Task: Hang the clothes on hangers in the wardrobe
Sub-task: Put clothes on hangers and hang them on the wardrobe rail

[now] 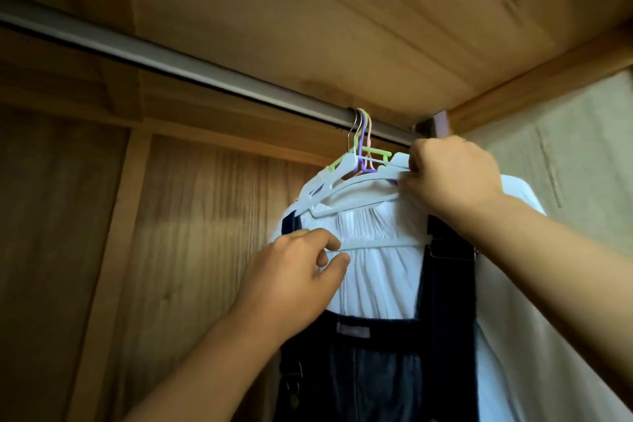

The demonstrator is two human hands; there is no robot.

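Two hands (291, 279) (452, 175) grip one white hanger (356, 197); four hooks on rail (171, 60).

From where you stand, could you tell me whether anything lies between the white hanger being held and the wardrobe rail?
Nothing solid blocks the rail, but the hooks already there, the coloured hangers, crowd its right end directly above the white hanger. The left hand and right hand grip the hanger; bare rail lies to the left.

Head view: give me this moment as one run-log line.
left hand: pinching white hanger bar | right hand: gripping hanger top by rail | clothes: white blouse, dark dungarees | state: hanging in progress
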